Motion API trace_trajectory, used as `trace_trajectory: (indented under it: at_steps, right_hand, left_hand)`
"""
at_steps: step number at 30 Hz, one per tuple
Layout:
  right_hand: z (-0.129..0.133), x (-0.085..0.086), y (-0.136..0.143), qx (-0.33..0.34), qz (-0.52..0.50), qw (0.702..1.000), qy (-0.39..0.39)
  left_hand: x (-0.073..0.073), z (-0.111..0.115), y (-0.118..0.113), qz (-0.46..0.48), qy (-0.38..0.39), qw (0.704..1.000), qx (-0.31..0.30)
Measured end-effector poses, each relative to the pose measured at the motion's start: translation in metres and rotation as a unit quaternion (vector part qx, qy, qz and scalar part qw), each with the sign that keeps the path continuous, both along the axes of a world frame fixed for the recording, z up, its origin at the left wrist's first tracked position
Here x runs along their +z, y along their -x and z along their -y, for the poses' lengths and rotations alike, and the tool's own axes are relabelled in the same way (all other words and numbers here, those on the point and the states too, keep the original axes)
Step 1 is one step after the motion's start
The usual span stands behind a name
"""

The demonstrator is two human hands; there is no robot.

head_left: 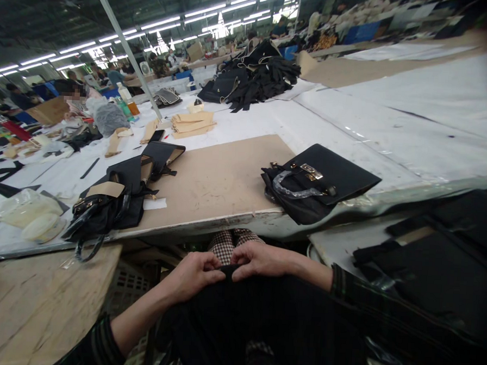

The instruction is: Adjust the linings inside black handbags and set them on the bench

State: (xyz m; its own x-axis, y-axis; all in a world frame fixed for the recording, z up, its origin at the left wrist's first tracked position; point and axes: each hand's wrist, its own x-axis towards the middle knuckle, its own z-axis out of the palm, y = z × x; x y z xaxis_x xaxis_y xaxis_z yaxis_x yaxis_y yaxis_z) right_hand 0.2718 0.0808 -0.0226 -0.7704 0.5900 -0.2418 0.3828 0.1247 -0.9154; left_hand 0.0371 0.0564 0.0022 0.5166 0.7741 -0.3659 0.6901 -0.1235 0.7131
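Trouble could come from a small pinch: if the left hand (193,275) or right hand (262,260) lets go, the soft black cloth piece (269,309), low in the middle of the frame, might slip or bunch up. The black shiny bag with a gold clasp (337,179), right of the middle, sits at the edge of the brown-and-white worktop (223,176), so a bump might tip it off. Fingers on both hands are almost closed, with thumbs and fingertips pinching the cloth's top edge close together.
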Motion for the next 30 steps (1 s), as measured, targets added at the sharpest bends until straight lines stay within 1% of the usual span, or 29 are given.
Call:
trace_trajectory:
  at_steps: [2, 4, 6, 10, 13, 16, 19, 22, 25, 28, 30]
  right_hand:
    - [-0.001, 0.002, 0.002, 0.015, 0.015, 0.999, -0.036]
    - [-0.003, 0.003, 0.005, 0.032, 0.026, 0.996, -0.073]
    - [-0.004, 0.003, 0.008, 0.043, 0.022, 0.995, -0.085]
    - [-0.004, 0.004, 0.012, 0.045, -0.001, 0.998, -0.045]
    - [-0.004, 0.004, 0.013, 0.042, -0.013, 0.999, -0.012]
    - [-0.005, 0.002, 0.01, 0.049, -0.019, 0.998, 0.015]
    - [-0.007, -0.002, 0.002, 0.049, -0.011, 0.998, 0.043]
    - [-0.008, -0.006, -0.009, 0.055, -0.012, 0.996, 0.068]
    - [-0.008, -0.006, -0.017, 0.069, -0.004, 0.997, 0.038]
    - [-0.006, -0.002, -0.02, 0.084, 0.017, 0.996, 0.0]
    - [-0.002, 0.003, -0.022, 0.08, 0.032, 0.996, -0.011]
  left_hand:
    - [0.002, 0.0, 0.001, 0.006, 0.004, 1.0, -0.014]
    - [0.005, 0.0, 0.0, 0.009, -0.012, 0.999, -0.036]
    - [0.008, 0.0, -0.001, 0.002, -0.03, 0.998, -0.063]
    - [0.008, -0.001, -0.005, -0.03, -0.069, 0.992, -0.098]
    - [0.006, -0.003, -0.008, -0.039, -0.082, 0.991, -0.097]
    - [0.007, -0.005, -0.007, -0.01, -0.043, 0.995, -0.089]
    - [0.012, -0.006, -0.001, 0.029, 0.031, 0.996, -0.075]
    - [0.014, -0.006, 0.008, 0.066, 0.108, 0.99, -0.058]
    - [0.013, -0.005, 0.014, 0.072, 0.161, 0.983, -0.043]
    - [0.013, -0.005, 0.018, 0.046, 0.167, 0.984, -0.033]
    - [0.017, -0.003, 0.02, 0.024, 0.164, 0.986, -0.031]
